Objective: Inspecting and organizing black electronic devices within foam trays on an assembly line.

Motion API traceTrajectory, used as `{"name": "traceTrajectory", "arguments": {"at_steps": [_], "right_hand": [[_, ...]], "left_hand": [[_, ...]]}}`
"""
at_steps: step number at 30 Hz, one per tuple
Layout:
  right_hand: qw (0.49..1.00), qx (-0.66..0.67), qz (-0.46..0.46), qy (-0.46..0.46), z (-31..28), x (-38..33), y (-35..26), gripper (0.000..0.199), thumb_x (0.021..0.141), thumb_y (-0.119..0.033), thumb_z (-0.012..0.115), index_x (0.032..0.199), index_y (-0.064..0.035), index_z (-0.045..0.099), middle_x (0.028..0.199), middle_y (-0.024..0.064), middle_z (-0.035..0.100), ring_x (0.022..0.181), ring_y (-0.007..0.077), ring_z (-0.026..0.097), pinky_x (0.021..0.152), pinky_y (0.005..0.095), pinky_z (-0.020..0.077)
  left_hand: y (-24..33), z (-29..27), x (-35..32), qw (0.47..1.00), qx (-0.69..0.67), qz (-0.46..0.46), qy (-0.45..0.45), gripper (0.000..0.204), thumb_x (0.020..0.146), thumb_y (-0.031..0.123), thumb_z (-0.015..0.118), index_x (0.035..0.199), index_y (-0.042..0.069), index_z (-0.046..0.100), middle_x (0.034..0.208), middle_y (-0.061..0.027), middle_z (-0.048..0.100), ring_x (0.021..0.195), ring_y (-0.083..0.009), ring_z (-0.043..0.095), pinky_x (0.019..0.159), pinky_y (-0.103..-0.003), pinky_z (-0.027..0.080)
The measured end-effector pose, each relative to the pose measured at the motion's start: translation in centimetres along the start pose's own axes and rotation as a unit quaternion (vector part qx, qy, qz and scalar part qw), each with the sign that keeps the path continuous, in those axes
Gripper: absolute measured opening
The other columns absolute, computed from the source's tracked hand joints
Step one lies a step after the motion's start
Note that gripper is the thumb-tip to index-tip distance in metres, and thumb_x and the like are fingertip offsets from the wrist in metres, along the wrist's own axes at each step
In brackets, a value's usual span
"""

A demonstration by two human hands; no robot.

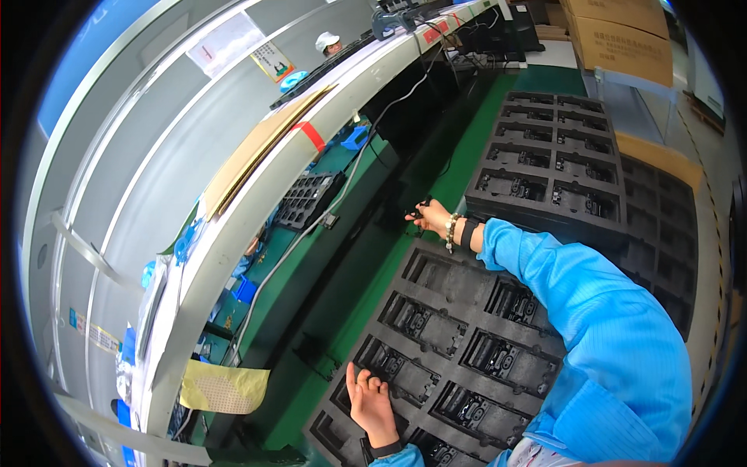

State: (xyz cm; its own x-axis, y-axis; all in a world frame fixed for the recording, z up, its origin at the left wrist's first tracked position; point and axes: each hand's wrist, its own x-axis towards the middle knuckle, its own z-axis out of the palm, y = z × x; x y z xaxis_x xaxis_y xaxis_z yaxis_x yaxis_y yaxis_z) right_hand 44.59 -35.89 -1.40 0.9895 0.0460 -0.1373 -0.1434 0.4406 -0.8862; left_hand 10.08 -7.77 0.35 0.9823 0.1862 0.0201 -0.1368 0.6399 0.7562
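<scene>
My right hand [430,218] reaches out past the far left corner of the near black foam tray [476,313]. Its fingers are closed on a small black part [416,211], too small to make out fully. At the tray's left edge is my left hand [373,401], its index finger stretched out and the others loosely bent, with nothing visible in it. Black molded parts [424,323] fill several of the tray's pockets; the far left pocket [447,276] shows no part. My right sleeve covers some of the right side.
Beyond lies another foam tray [498,208] with black parts, and stacked trays [661,226] stand to its right. A white-edged workbench [257,140] runs along the left, with a hanging cable [311,226]. Cardboard boxes [622,47] are at the back right. Another person [328,43] is behind the bench.
</scene>
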Motion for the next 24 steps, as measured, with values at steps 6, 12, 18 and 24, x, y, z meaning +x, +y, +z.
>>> {"name": "traceTrajectory", "arguments": {"at_steps": [6, 12, 18, 24], "right_hand": [[0.994, 0.079, 0.044, 0.067, -4.4, 6.1, 0.5, 0.017, 0.097, -0.009, 0.039, 0.112, -0.0026, 0.041, 0.106, 0.0229, 0.067, 0.053, 0.012, 0.054, 0.046, 0.0241, 0.0414], [0.977, 0.13, 0.033, 0.165, -11.2, 14.4, 3.7, 0.014, 0.092, -0.005, 0.041, 0.1, 0.0027, 0.05, 0.098, 0.0243, 0.069, 0.049, 0.0171, 0.05, 0.041, 0.0287, 0.0377], [0.888, -0.052, -0.172, 0.424, -20.8, 21.7, 4.5, 0.018, 0.093, -0.011, 0.051, 0.094, 0.0021, 0.063, 0.094, 0.0215, 0.068, 0.079, 0.0321, 0.067, 0.065, 0.0417, 0.0515], [0.891, -0.037, -0.085, 0.445, -10.1, 21.9, 6.2, 0.037, 0.092, -0.016, 0.052, 0.123, -0.0003, 0.04, 0.119, 0.0239, 0.053, 0.111, 0.038, 0.054, 0.093, 0.0463, 0.0449]], "left_hand": [[0.0, 0.6, 0.1, 1.0, -0.006, -0.012, 0.001, 0.062, 0.088, 0.018, 0.055, 0.145, 0.007, 0.033, 0.11, -0.0071, 0.059, 0.087, -0.0172, 0.057, 0.078, -0.033, 0.047], [0.1, 0.3, 0.5, 1.0, -0.012, -0.016, -0.002, 0.062, 0.088, 0.017, 0.055, 0.145, 0.006, 0.033, 0.11, -0.0081, 0.059, 0.087, -0.018, 0.057, 0.08, -0.033, 0.047], [-0.4, 0.0, 0.9, 0.998, -0.024, -0.045, -0.035, 0.064, 0.086, 0.018, 0.057, 0.144, 0.007, 0.033, 0.107, -0.0079, 0.059, 0.084, -0.0176, 0.057, 0.077, -0.033, 0.048], [0.2, -0.1, 0.8, 1.0, 0.022, -0.004, 0.018, 0.071, 0.081, 0.018, 0.061, 0.144, 0.004, 0.032, 0.104, -0.0105, 0.057, 0.083, -0.0174, 0.054, 0.074, -0.033, 0.043]]}}
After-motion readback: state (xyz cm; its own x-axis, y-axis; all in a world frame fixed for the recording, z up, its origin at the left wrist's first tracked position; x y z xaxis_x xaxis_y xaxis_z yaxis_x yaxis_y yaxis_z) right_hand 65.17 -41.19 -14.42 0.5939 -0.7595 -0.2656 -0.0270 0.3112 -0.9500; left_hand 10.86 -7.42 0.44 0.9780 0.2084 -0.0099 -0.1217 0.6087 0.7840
